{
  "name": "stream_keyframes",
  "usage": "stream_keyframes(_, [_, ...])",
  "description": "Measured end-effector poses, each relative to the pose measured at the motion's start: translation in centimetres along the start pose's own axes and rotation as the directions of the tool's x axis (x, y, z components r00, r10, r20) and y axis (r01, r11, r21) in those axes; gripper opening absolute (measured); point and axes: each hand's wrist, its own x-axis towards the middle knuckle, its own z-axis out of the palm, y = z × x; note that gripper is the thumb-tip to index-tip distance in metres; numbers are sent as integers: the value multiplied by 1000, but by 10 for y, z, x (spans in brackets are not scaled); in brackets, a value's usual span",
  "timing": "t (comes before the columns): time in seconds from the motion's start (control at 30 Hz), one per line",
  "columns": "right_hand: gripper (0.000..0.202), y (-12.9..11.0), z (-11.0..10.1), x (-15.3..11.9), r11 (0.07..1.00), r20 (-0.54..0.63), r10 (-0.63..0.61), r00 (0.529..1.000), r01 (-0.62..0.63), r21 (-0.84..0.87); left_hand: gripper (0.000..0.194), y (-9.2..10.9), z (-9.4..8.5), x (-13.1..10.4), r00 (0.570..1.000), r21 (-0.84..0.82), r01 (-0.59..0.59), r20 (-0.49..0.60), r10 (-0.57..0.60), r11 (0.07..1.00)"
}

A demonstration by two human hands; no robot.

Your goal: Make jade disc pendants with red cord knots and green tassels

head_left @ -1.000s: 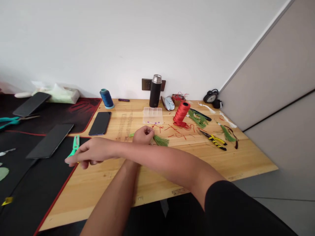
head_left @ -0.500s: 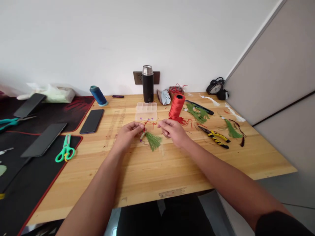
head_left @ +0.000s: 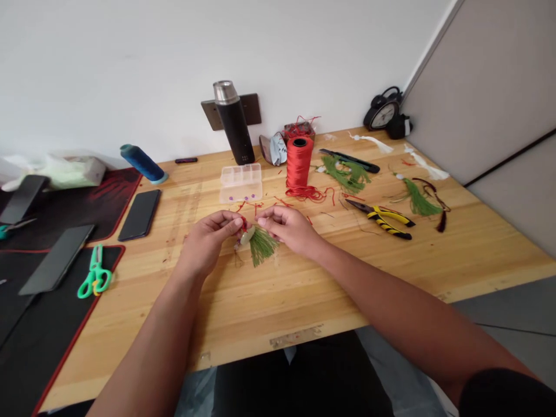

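My left hand [head_left: 207, 238] pinches a red cord [head_left: 244, 223] at the top of a green tassel [head_left: 262, 245]. A pale bead [head_left: 247, 235] sits on the tassel just under the cord. Close on the right, my right hand [head_left: 290, 227] has its thumb and index finger pressed together beside the cord; what lies between those fingertips is too small to make out. Beyond the hands stands a clear plastic box [head_left: 241, 184] with a few purple beads [head_left: 247, 198] in its front part. Scraps of red cord [head_left: 284, 202] lie near it.
A red thread spool [head_left: 299, 165], a black flask [head_left: 237, 130] and a blue spool [head_left: 143, 164] stand at the back. Yellow-black pliers [head_left: 386, 221], a utility knife [head_left: 350, 160] and more green tassels [head_left: 347, 174] lie right. Green scissors [head_left: 95, 272] and a phone [head_left: 139, 214] lie left.
The view has turned somewhat to the right. My right hand has come closer to my left, and the pale bead on the tassel now shows more plainly.
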Motion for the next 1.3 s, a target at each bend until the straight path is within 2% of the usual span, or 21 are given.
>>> stream_keyframes(0.3, [19, -2, 4, -3, 996, 6, -66, 998, 66, -54, 29, 0, 4, -3, 999, 72, 14, 51, -18, 997])
stream_keyframes(0.53, [17, -3, 5, -6, 993, 11, -71, 997, 72, -89, 28, 1, 4, -4, 996, 176, -40, 87, 25, 984])
stream_keyframes(0.73, [13, -2, 5, -5, 991, -9, -100, 995, 99, -93, 28, 1, 5, -6, 994, 226, -41, 111, 16, 973])
stream_keyframes(0.93, [16, -4, 4, -6, 988, 7, -86, 996, 87, -131, 30, -1, 3, -5, 991, 176, 3, 133, -27, 984])
stream_keyframes(1.1, [20, -6, 3, -6, 988, -8, -80, 997, 78, -135, 43, -2, 0, -4, 985, 50, 56, 161, -63, 997])
stream_keyframes(1.3, [22, -8, 2, -7, 994, -4, -66, 998, 65, -89, 39, 1, 0, -6, 982, 61, 22, 186, -33, 998])
